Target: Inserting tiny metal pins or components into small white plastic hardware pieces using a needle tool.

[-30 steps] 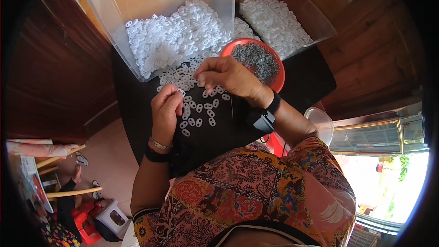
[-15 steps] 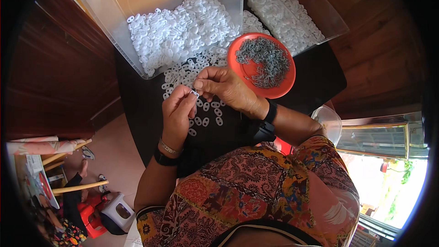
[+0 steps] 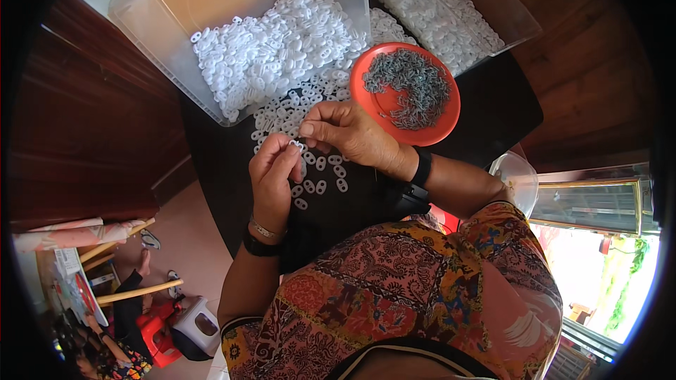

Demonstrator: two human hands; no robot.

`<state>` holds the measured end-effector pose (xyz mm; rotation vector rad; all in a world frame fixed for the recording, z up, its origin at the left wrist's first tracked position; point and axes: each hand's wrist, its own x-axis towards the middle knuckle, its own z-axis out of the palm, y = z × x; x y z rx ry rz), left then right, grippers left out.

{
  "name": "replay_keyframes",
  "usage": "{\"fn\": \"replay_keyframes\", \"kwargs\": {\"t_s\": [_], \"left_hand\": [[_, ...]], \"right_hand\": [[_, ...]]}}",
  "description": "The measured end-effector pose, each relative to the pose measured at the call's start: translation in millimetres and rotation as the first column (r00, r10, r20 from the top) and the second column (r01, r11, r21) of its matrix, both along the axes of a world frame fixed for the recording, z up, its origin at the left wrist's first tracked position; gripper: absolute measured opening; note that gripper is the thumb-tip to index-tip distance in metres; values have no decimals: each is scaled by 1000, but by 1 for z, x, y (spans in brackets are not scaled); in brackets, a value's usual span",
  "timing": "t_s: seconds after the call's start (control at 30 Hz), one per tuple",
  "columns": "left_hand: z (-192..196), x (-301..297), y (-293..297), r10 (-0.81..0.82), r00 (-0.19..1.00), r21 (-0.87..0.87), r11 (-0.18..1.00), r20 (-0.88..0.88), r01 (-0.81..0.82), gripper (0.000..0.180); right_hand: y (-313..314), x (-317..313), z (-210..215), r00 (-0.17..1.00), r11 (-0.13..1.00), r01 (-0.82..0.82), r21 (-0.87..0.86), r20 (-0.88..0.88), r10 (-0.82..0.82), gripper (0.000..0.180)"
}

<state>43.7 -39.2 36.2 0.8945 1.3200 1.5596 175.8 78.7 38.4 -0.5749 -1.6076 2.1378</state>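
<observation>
My left hand pinches a small white oval plastic piece with two holes between thumb and fingertips. Close against it, my right hand has its thumb and forefinger pressed together at the piece's upper edge. Whatever sits between those right fingertips is too small and hidden to make out. Loose white two-holed pieces lie on the dark table below and beyond my hands. To the right of my right hand, an orange-red plate bears a heap of small grey metal pieces.
A large clear plastic bin lies tipped toward me at the far left, white pieces spilling from it. Another clear bin with more pieces stands far right. Another person is on the floor at lower left, near a red-and-white stool.
Both hands stay together at the white piece, with only slight finger movement. The whole view has shifted a little.
</observation>
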Motion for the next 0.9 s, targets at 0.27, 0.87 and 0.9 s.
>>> {"fn": "replay_keyframes", "kwargs": {"t_s": [0.27, 0.87, 0.9], "left_hand": [[4, 2, 0, 17, 993, -17, 1000, -114, -19, 15], [3, 1, 0, -30, 979, -48, 999, -201, 20, 18], [2, 1, 0, -29, 979, -48, 999, -201, 19, 18]], "right_hand": [[2, 3, 2, 998, 990, -42, 137, 45, 36, 20], [3, 5, 4, 993, 949, -87, 304, 102, 58, 18], [3, 5, 5, 992, 940, -87, 330, 114, 52, 18]]}}
